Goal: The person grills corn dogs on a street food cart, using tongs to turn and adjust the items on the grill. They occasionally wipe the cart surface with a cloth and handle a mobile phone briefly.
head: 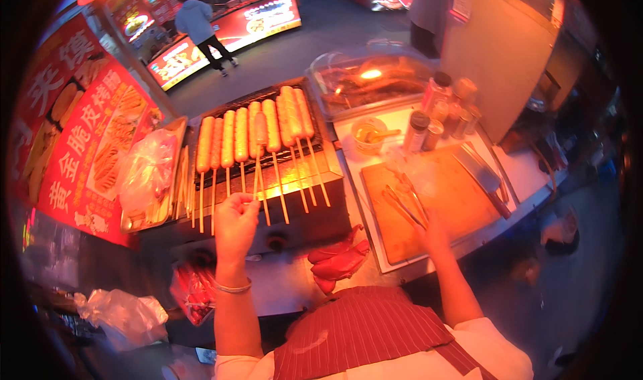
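Note:
Several skewered sausages point(241, 134) lie side by side on a black grill point(316, 110), their sticks pointing towards me. My left hand point(237, 224) pinches a wooden skewer point(256, 176) whose sausage point(260, 128) is raised over the row. To the right, my right hand point(431, 233) grips metal tongs point(402, 204) low on their arms, above an orange-lit cutting board point(452, 204). A clear plastic bag lies by the tips of the tongs. A cleaver point(479, 171) rests along the board's right side.
Seasoning bottles point(417, 129) and a tub with a spoon point(368, 133) stand behind the board, near a clear-lidded food container point(371, 81). A plastic bag point(148, 169) sits on a tray at left. Red cloth or gloves point(339, 259) lie nearby. A person point(196, 23) stands at a stall beyond.

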Demonstrator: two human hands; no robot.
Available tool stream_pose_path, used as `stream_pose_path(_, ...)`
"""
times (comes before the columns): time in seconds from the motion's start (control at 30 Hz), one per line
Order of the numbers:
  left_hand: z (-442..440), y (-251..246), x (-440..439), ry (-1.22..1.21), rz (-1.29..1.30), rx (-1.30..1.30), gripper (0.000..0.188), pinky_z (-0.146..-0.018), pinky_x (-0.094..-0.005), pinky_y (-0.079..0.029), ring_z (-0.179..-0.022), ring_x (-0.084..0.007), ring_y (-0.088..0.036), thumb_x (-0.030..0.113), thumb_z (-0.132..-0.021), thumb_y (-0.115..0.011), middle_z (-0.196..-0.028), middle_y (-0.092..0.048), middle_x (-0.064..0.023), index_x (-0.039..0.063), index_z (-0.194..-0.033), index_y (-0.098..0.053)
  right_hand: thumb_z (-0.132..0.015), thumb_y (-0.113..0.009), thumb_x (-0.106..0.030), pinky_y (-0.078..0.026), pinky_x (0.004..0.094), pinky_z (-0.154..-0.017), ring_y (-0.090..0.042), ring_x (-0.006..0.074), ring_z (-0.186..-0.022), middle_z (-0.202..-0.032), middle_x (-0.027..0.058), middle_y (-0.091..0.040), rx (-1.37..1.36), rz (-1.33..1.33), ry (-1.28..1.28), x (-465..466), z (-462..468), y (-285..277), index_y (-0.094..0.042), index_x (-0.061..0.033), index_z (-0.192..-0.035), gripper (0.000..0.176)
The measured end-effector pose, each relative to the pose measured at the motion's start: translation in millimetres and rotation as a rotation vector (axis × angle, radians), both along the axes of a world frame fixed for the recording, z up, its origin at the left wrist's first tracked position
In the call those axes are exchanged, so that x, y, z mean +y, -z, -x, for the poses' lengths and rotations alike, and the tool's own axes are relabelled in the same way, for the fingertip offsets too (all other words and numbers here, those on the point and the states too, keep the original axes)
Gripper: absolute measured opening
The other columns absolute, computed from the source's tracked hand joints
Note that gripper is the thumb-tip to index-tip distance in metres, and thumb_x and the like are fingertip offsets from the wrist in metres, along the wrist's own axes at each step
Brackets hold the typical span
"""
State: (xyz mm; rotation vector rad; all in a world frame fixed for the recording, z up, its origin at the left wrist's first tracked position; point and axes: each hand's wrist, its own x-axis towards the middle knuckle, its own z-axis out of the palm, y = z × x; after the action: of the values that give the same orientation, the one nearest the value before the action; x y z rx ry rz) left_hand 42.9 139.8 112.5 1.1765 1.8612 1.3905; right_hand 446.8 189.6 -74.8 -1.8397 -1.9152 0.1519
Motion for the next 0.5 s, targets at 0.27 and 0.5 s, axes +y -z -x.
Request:
stream_pose_path(0.27, -14, 6, -1, -0.072, -0.051, 0.285, 0.010, -0.048, -0.0228, -0.040, -0.053, -0.0057, -0.053, 0.006, -0.084, -0.064, -0.059, -0.059, -0.0016, -0.004, -0.086, -0.064, -0.072, -0.075, -0.015, -0.045, 0.0468, -0.083, -0.056, 0.0382, -0.097, -0.100, 0.0211, -0.058, 0.161, 0.175, 0.028, 22, -54, 67, -0.058, 0.0013, -0.106, 0.042)
stream_pose_path(0.5, -37, -1, -6, -0.143, -0.043, 0.115, 0.010, -0.049, -0.0272, -0.043, -0.052, -0.0075, -0.055, 0.005, -0.085, -0.061, -0.057, -0.060, -0.0079, -0.004, -0.083, -0.063, -0.083, -0.068, -0.008, -0.047, 0.0284, -0.072, -0.058, 0.0150, -0.080, -0.089, 0.0054, -0.060, 0.753, 0.039, -0.087, 50, 1, -92, -0.058, 0.0038, -0.113, 0.034)
